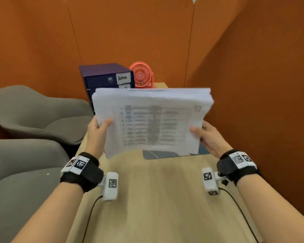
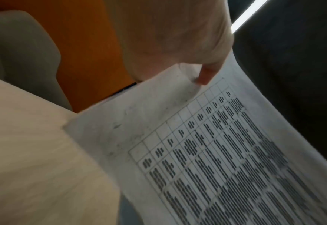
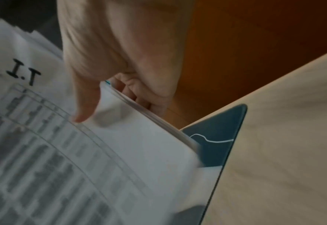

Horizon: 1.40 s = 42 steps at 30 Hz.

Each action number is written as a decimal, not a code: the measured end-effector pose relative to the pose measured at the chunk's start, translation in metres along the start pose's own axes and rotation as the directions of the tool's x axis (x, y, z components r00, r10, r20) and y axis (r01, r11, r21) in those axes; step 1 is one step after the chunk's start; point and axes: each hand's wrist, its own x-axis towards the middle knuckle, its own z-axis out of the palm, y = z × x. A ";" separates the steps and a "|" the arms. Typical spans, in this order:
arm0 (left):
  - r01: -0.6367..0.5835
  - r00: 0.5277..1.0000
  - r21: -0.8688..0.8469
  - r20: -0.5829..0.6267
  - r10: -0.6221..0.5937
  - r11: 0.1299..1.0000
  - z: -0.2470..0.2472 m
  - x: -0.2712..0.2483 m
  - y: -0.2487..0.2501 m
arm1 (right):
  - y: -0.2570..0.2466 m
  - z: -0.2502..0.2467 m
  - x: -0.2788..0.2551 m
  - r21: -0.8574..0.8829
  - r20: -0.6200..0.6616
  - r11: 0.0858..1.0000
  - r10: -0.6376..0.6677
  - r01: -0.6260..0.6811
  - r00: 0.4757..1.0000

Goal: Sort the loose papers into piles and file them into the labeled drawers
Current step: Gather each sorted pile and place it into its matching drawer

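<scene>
Orange felt partition panels (image 1: pixel 130 32) wall in the booth beyond both hands, and two grey armchairs (image 1: pixel 33 109) sit off to the left-hand side. Below the hands runs the pale wooden worktop (image 1: pixel 156 199), with a dark blue mat (image 1: pixel 158 154) lying directly under the raised papers. Beyond the hands stands the navy drawer cabinet (image 1: pixel 105 76), its top drawer labelled "Admin" (image 1: pixel 122 78); the lower drawers are hidden behind the sheets. A red desk fan (image 1: pixel 142 74) stands just to the cabinet's right. The stack of papers (image 1: pixel 153 120) is lifted clear of the worktop and tilted up toward the face, probably so the top sheet can be read before sorting; the right wrist view shows "I.T" (image 3: pixel 24 71) handwritten at its corner. The left hand (image 1: pixel 97 128) grips the left edge, thumb pressed on top, and the right hand (image 1: pixel 207 135) grips the right edge, thumb over and fingers (image 3: pixel 139 97) curled beneath. Holding both edges likely keeps the loose sheets from fanning or sliding apart.
</scene>
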 end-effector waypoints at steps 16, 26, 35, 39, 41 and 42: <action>-0.007 0.987 0.081 -0.157 0.019 0.997 0.002 -0.012 -0.029 | -0.009 0.017 -0.012 -0.032 0.020 0.995 -0.091 0.091 0.996; -0.244 0.951 0.104 -0.167 0.259 0.964 0.016 -0.008 0.015 | -0.039 0.030 -0.009 0.068 -0.172 0.959 -0.259 0.274 0.950; 0.161 0.951 0.026 -0.270 -0.148 0.987 0.014 -0.008 -0.037 | 0.016 0.034 -0.004 -0.115 -0.002 0.993 -0.011 0.011 1.000; 0.105 0.956 0.034 -0.280 -0.091 0.994 0.025 0.017 -0.008 | -0.013 0.048 0.015 -0.079 -0.052 0.990 -0.123 0.119 0.991; 0.052 0.948 -0.008 -0.314 -0.052 0.999 0.021 0.028 0.006 | -0.028 0.046 0.027 -0.024 -0.029 0.983 -0.182 0.182 0.983; 0.041 0.948 -0.012 -0.317 -0.043 0.999 0.018 0.033 0.007 | -0.031 0.044 0.031 -0.010 -0.022 0.981 -0.191 0.191 0.981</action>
